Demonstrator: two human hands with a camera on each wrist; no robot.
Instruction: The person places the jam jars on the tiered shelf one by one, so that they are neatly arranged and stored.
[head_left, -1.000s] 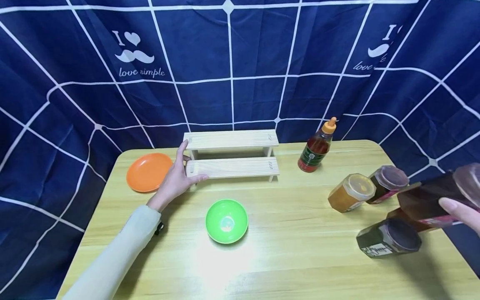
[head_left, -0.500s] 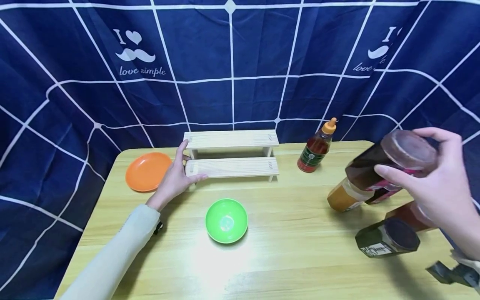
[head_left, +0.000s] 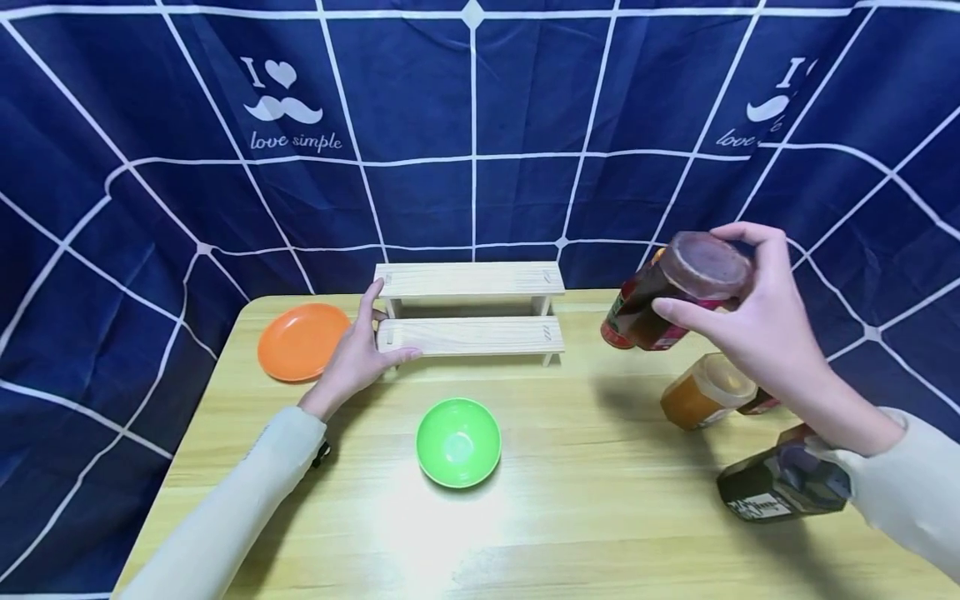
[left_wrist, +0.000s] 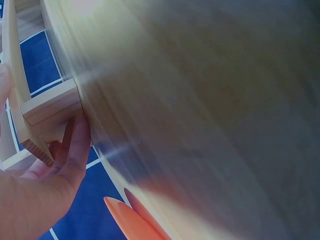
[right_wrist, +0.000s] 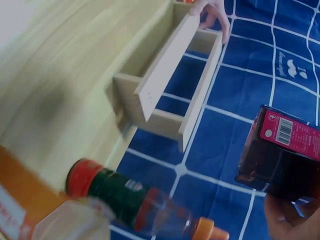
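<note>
Near the back of the table [head_left: 570, 475], the left hand [head_left: 356, 358] grips the left end of a two-tier wooden rack [head_left: 471, 336]. Right hand [head_left: 776, 321]: fingers curled around a tilted dark jar [head_left: 681, 282], held up in front of the sauce bottle [right_wrist: 122, 196].

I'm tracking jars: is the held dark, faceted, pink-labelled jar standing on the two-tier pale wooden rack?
No, the right hand grips the dark jar in the air, right of the wooden rack.

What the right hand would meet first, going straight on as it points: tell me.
Probably the curtain, beyond the jar in the right hand. The jar partly hides the bottle in the head view, but the right wrist view shows them apart; depth is unclear.
</note>
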